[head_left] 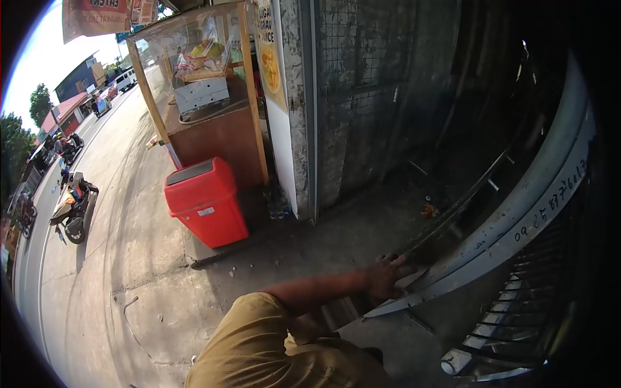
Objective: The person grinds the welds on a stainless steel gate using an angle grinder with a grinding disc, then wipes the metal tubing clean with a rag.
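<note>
One hand [386, 275] is seen at the end of a bare arm that is stretched out from a tan sleeve [259, 343]. Which hand it is cannot be told for sure, though the arm seems to come from the left shoulder. The fingers are spread and laid flat on the low end of a long grey metal bar [511, 220]. Nothing is gripped in the hand; it is only pressed on the bar, as if the bar were being steadied or pushed. No second hand is seen.

The bar is curved up and away to the right, and numbers are written along its far part. Under it, near the bottom right corner, black metal slats [517, 310] and a white pipe end [453, 365] are seen.

The ground is bare concrete [162, 258]. Farther out, a red bin [207, 200] is stood against a wooden food cart [207, 84], close to the cart so rubbish can be dropped in. A grey wall [362, 97] is beside the cart. At the left edge, a motorbike [74, 207] is parked by the road.
</note>
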{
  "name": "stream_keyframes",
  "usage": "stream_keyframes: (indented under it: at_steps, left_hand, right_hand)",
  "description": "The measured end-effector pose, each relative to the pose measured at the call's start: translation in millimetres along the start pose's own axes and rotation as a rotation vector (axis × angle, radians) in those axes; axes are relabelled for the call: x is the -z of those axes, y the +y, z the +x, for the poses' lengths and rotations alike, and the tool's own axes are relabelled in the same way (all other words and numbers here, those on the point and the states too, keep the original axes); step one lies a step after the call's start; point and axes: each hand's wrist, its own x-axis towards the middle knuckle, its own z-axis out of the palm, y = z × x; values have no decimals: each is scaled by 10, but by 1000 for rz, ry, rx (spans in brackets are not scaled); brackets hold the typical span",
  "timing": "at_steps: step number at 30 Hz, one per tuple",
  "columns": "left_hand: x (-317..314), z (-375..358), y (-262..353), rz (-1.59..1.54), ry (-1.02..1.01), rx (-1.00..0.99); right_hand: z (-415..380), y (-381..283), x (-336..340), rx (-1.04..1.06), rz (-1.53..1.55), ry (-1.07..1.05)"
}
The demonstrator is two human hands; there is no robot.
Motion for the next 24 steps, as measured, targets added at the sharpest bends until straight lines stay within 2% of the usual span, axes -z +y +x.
stream_keyframes:
  at_steps: [5,9,13,19,21,23,24]
  left_hand:
    - [-43,19,-24,71,43,-41]
    - [104,22,102,41,-48,36]
    - [108,17,164,188,51,-11]
    - [223,110,444,438,246,-198]
    - [157,144,743,411,290,-298]
    - [-19,263,1140,143,209,-302]
    - [-66,371,1361,49,89,-286]
  right_hand:
    - [104,309,213,-60,17,-27]
    - [233,709,526,-127,50,-41]
    - [299,1169,891,-200,117,-26]
    - [219,1847,1474,-309,287,56]
    - [160,2044,1537,-362,349,89]
    - [46,2298,1592,-428,409,110]
    - [-15,2439,1617,-458,438,123]
